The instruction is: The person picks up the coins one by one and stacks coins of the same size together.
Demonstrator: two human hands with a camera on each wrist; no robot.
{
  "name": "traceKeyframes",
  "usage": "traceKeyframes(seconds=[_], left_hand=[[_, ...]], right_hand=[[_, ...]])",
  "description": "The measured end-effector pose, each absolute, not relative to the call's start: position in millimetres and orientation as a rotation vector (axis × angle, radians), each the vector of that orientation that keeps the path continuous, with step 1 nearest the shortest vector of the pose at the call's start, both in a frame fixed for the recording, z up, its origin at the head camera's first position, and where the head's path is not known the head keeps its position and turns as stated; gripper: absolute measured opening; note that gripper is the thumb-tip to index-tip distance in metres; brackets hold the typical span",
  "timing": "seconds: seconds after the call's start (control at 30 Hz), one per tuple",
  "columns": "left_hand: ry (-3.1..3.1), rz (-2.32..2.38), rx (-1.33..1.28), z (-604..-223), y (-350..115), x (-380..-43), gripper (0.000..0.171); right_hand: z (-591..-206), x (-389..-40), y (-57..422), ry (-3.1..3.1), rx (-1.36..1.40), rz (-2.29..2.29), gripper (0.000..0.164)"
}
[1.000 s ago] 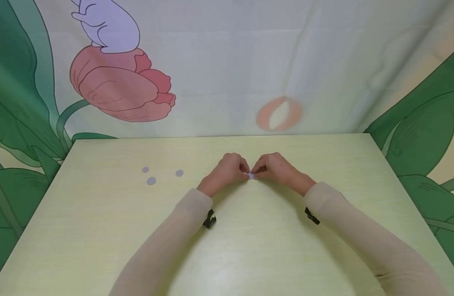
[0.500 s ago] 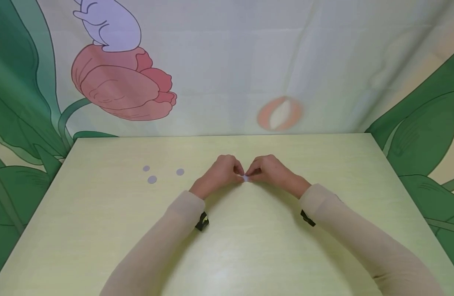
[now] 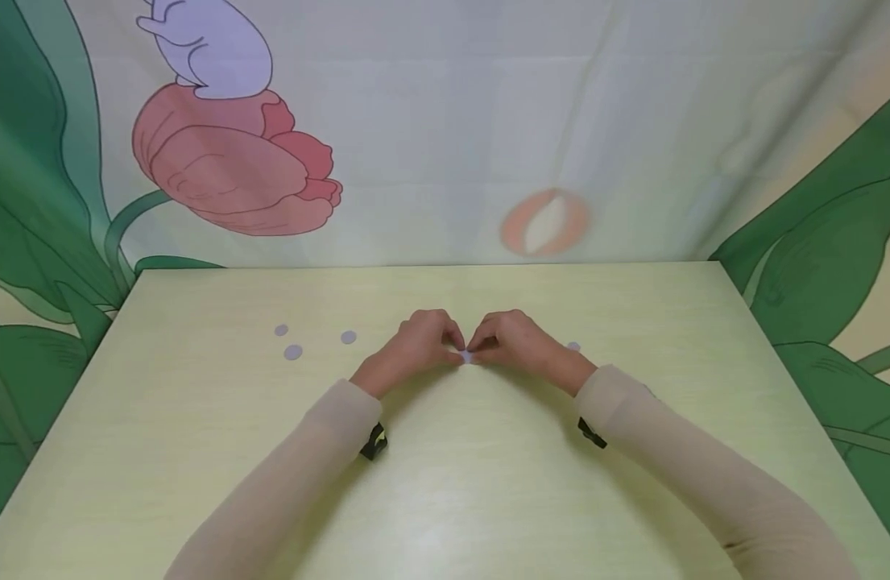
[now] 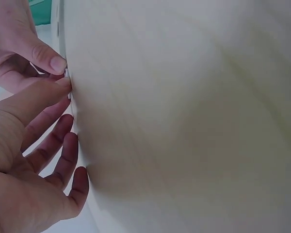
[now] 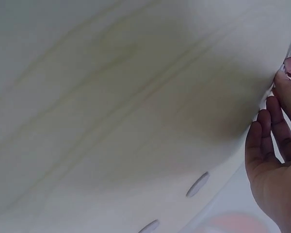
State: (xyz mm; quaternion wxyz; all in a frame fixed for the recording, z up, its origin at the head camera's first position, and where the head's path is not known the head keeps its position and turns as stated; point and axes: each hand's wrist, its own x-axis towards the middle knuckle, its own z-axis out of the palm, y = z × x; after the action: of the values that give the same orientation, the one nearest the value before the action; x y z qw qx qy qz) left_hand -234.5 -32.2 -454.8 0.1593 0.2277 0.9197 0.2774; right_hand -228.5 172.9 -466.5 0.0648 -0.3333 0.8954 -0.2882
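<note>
In the head view, my left hand (image 3: 424, 341) and right hand (image 3: 515, 341) meet at mid-table. Between their fingertips is a small pale lilac round disc (image 3: 467, 356), low over or on the table; which of the two I cannot tell. Thumb and finger of each hand pinch an edge of it. The left wrist view shows the disc (image 4: 68, 83) only as a thin white rim between the thumbs, the left hand's other fingers loosely bent. Little of the disc shows in the right wrist view, where the right hand (image 5: 276, 160) is at the right edge.
Three similar discs lie left of the hands: a near one (image 3: 293, 352), a far one (image 3: 281, 330) and a right one (image 3: 349, 337). Another disc (image 3: 573, 346) shows behind the right wrist. The right wrist view has two discs, one nearer the hand (image 5: 198, 184). A printed curtain (image 3: 416, 145) hangs behind the table.
Both hands have shifted together leftward and slightly nearer, with the pinched disc between them. A disc behind the right wrist has come into sight. The discs at left lie as before.
</note>
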Motion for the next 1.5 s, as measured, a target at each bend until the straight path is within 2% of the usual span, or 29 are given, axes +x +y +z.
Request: traceKeyframes(seconds=[0.33, 1.23, 1.5], left_hand=[[2.682, 0.742, 0.756, -453.9, -45.0, -227.1, 0.011], [2.626, 0.869, 0.735, -454.5, -56.0, -216.9, 0.015], [2.587, 0.879, 0.844, -454.3, -79.1, -216.0, 0.021]], right_hand=[[-465.6, -222.7, 158.8, 2.688, -1.028, -0.857, 0.008], [-456.3, -218.0, 146.3, 2.635, -0.930, -0.885, 0.004], [-456.4, -219.1, 144.5, 2.656, -0.896, -0.831, 0.005]])
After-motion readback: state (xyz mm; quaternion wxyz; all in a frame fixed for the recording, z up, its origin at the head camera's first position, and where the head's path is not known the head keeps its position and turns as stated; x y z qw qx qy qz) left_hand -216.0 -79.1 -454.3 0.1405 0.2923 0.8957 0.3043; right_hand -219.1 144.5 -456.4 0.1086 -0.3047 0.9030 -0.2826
